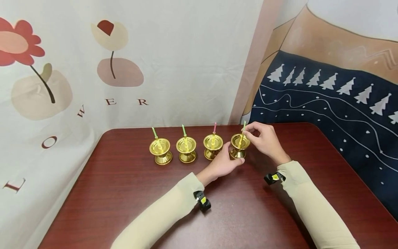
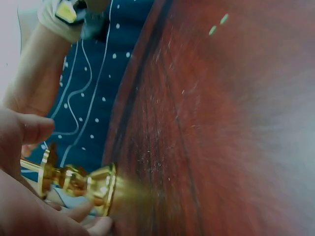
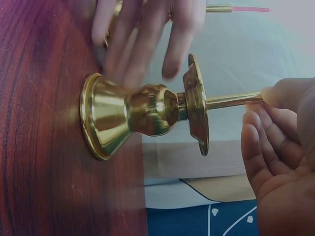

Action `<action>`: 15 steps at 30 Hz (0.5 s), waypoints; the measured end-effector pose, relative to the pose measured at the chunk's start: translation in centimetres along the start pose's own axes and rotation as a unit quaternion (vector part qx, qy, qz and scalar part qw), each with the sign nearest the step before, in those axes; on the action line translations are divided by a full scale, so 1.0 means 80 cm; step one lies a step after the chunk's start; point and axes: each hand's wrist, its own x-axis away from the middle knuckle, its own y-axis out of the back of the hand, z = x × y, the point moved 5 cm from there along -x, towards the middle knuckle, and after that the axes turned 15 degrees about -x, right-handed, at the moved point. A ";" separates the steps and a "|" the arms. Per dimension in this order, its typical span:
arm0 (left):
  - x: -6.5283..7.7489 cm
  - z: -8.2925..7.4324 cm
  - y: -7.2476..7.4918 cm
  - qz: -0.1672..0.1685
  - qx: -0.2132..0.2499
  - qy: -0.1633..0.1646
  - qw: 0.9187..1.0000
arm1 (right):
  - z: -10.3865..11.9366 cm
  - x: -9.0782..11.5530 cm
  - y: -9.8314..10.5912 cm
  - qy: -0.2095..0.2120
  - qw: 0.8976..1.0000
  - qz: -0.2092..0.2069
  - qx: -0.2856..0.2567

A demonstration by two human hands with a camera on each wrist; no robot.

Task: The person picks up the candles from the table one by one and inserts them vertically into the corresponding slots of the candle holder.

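Observation:
A brass candle holder (image 1: 239, 147) with a thin green candle (image 1: 244, 123) stands upright at the right end of a row. My right hand (image 1: 264, 140) pinches the candle low down, by the top of the holder's stem (image 3: 231, 100), between thumb and fingertips. Around the holder's near left side my left hand (image 1: 222, 163) is spread, its thumb and fingers apart. In the left wrist view, the thumb stands off from the brass; whether the other fingers touch the base cannot be told. Blurred left fingers (image 3: 142, 44) also show beside the holder in the right wrist view.
Three similar brass holders stand leftward: one with a pink candle (image 1: 215, 128), two with green candles (image 1: 184, 130). The nearest is close to my left fingers. The red-brown tabletop (image 1: 124, 193) meets a printed flower cloth (image 1: 186, 69) behind and a dark tree-patterned cloth (image 1: 329, 114) at right.

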 end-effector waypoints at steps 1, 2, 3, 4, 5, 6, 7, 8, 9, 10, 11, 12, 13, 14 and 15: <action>0.005 0.005 0.000 0.008 -0.020 -0.010 1.000 | 0.000 0.000 0.000 0.001 1.000 -0.001 -0.001; 0.014 0.007 0.004 0.022 -0.032 -0.012 0.999 | -0.001 0.001 -0.001 0.002 1.000 -0.001 -0.001; 0.024 0.007 0.009 0.036 -0.044 -0.016 0.998 | -0.001 0.001 -0.001 0.003 1.000 -0.002 -0.001; 0.036 0.007 0.015 0.049 -0.060 -0.022 0.997 | -0.001 0.000 0.000 0.004 1.000 -0.002 -0.001; 0.050 0.005 0.023 0.068 -0.066 -0.026 0.995 | -0.002 0.000 0.000 0.004 1.000 -0.003 0.001; 0.063 0.002 0.032 0.084 -0.067 -0.032 0.994 | -0.002 0.000 0.000 0.004 1.000 -0.004 0.002; 0.074 0.003 0.040 0.092 -0.074 -0.042 0.992 | -0.002 0.001 0.001 0.005 1.000 -0.004 0.004; 0.088 0.000 0.051 0.103 -0.076 -0.045 0.991 | -0.002 0.001 0.002 0.005 1.000 -0.005 0.005; 0.098 0.003 0.060 0.106 -0.084 -0.055 0.989 | -0.002 0.002 0.003 0.005 1.000 -0.006 0.005; 0.106 0.007 0.071 0.106 -0.092 -0.061 0.988 | -0.003 0.003 0.004 0.004 1.000 -0.008 0.005; 0.114 0.011 0.081 0.103 -0.099 -0.065 0.988 | -0.004 0.004 0.005 0.001 1.000 -0.008 0.005; 0.121 0.017 0.093 0.099 -0.108 -0.065 0.987 | -0.005 0.004 0.006 -0.001 1.000 -0.009 0.006; 0.127 0.023 0.105 0.093 -0.121 -0.062 0.986 | -0.008 0.005 0.008 -0.005 1.000 -0.009 0.008; 0.134 0.030 0.117 0.088 -0.130 -0.056 0.986 | -0.010 0.007 0.009 -0.009 1.000 -0.009 0.008; 0.140 0.037 0.130 0.081 -0.139 -0.048 0.986 | -0.011 0.008 0.012 -0.013 1.000 -0.008 0.011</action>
